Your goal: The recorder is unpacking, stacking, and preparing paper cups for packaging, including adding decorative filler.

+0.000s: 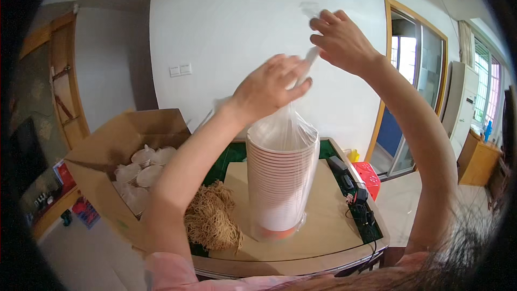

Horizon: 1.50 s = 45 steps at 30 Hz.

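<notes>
A tall stack of white paper cups or tubs (277, 183) stands upright on a tan board, inside a clear plastic bag (292, 121). The bag's top is drawn up into a narrow twisted neck above the stack. My left hand (272, 86) is closed around that neck, its fingers slightly blurred. Higher and to the right, my right hand (344, 40) curls its fingers on the upper end of the bag, with a loose tip of film showing past them. Beside the stack, left of it, lies a tangled heap of tan strings (212, 218).
At the left an open cardboard box (99, 186) holds several bagged stacks of white cups (148, 175). Black adapters and cables (360, 199) lie along the table's right side. A red stool (367, 178) stands beyond that edge. Behind the table rises a white wall (231, 27).
</notes>
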### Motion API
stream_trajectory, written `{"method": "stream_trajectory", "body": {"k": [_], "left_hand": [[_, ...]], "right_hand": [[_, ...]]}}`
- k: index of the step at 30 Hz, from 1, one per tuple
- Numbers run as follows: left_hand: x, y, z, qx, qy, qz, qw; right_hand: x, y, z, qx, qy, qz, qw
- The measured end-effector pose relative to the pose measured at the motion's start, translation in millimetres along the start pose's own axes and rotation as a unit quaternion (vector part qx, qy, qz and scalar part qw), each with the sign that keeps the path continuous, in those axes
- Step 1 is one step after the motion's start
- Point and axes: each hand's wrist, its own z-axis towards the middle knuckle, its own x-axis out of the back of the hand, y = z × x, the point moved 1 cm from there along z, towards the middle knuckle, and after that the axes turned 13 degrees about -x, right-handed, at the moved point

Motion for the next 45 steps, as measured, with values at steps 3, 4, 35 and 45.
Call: {"method": "stream_trajectory", "body": {"k": [3,4,35,45], "left_hand": [[-3,-15,9,-0.149,-0.141,0.111,0.972],[-4,-20,12,-0.168,-0.204,0.083,0.961],[-38,42,-59,0.593,0.147,-0.724,0.32],[-37,51,-51,0.577,-0.035,-0.505,0.641]], "right_hand": [[-6,-4,14,0.025,0.021,-0.002,0.999],[-12,-4,15,0.051,0.045,0.014,0.998],[-70,-109,-104,-0.36,-0.302,0.679,0.564],[-53,-134,-110,-0.408,-0.111,0.652,0.63]]}}
